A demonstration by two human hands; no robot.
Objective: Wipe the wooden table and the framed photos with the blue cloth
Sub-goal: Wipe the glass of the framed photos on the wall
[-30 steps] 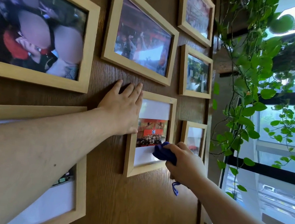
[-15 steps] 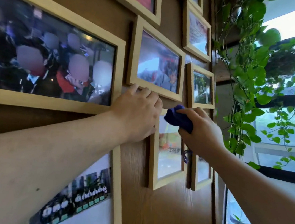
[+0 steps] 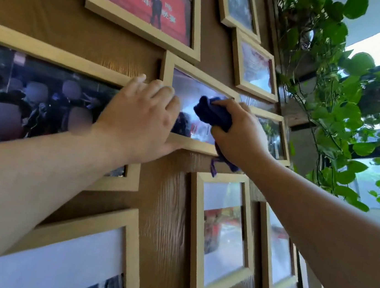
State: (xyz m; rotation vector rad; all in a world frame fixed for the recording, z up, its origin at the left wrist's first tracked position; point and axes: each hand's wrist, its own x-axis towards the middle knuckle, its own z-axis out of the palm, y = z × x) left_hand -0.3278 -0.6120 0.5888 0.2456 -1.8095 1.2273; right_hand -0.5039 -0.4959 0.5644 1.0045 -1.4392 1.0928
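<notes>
Several light wooden framed photos hang on a brown wood-grain wall. My right hand is closed around the bunched blue cloth and presses it against the glass of the middle framed photo. A loose corner of the cloth hangs below my wrist. My left hand lies flat with fingers spread over that frame's left edge, its thumb under the bottom rail. A large dark photo is to the left and a red photo is above. The wooden table is out of view.
More frames hang below and to the right. A trailing green vine plant hangs just right of the wall's edge, in front of a bright window.
Both hands have moved up the wall from the lower small frame to the middle frame. The cloth has gone from the lower photo's glass to this photo's glass. The view has tilted upward.
</notes>
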